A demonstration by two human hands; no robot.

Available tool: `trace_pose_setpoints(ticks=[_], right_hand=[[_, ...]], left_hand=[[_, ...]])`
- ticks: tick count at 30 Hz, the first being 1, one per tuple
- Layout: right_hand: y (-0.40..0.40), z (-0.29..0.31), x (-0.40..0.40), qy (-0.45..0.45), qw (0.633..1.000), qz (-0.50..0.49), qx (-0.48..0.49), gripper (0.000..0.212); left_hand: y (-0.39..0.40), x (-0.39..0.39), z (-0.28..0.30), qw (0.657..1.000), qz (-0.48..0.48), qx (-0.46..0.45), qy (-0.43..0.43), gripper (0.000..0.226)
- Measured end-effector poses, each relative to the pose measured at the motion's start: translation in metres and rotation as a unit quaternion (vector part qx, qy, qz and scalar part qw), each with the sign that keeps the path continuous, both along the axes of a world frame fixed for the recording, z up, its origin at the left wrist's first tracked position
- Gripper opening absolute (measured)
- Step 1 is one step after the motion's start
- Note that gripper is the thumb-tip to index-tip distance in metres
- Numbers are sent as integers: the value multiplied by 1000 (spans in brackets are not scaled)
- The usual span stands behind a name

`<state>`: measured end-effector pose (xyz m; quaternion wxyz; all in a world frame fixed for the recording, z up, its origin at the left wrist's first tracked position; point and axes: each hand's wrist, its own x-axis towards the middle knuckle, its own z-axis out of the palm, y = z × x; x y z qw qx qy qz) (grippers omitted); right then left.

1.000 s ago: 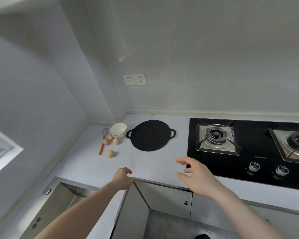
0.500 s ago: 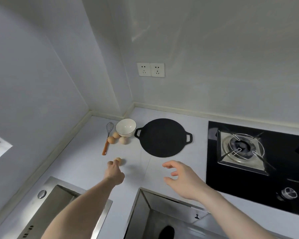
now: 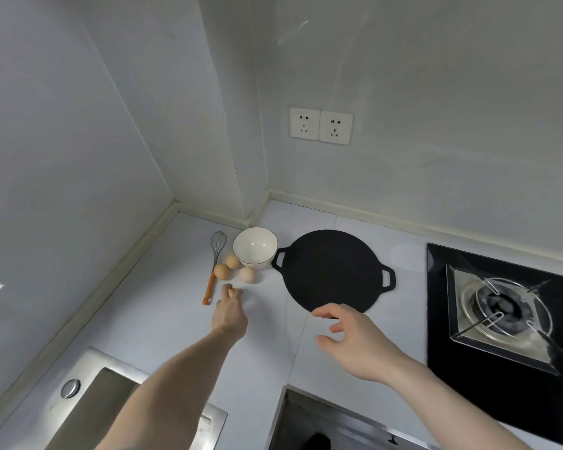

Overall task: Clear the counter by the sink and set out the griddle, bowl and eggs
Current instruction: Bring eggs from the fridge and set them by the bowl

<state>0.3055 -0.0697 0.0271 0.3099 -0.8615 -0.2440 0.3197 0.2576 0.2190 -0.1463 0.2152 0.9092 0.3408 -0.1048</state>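
Note:
A black round griddle (image 3: 333, 271) with two loop handles lies flat on the white counter (image 3: 163, 319). Left of it stands a white bowl (image 3: 255, 246), with three brown eggs (image 3: 247, 274) in front of it and a whisk (image 3: 215, 261) with an orange handle beside them. My left hand (image 3: 229, 308) reaches out just below the eggs, its fingertips curled round a fourth egg that is almost wholly hidden. Spread and holding nothing, my right hand (image 3: 355, 341) hovers at the griddle's near edge.
A steel sink (image 3: 88, 401) sits at the lower left. A black gas hob (image 3: 504, 306) with a burner fills the right. An open cabinet door (image 3: 338, 420) is below the counter edge. Two wall sockets (image 3: 320, 126) are above the griddle.
Both hands moved forward over the counter. My left hand reached the lone egg and closed over it. My right hand came up to the griddle's near edge. The view shifted closer.

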Motion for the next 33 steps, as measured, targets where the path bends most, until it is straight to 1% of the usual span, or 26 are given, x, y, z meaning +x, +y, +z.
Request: trace_pose_setpoints(ticks=[3, 6, 10, 18, 26, 33], right_hand=[[8, -2, 5, 3, 1000, 3, -3, 39], [14, -2, 9, 3, 1000, 0, -4, 39], [22, -3, 11, 6, 1000, -12, 3, 40], [31, -7, 12, 10, 1000, -28, 2, 40], [25, -6, 9, 13, 999, -33, -15, 41], [20, -5, 6, 12, 999, -44, -12, 40]], left_hand=[[5, 6, -2, 1000, -2, -9, -15, 68], [8, 8, -1, 999, 7, -22, -29, 71], [13, 8, -2, 999, -23, -6, -30, 73], [26, 11, -6, 999, -42, 7, -24, 66], [29, 17, -7, 995, -89, 51, -7, 80], [23, 10, -8, 995, -88, 47, -10, 72]])
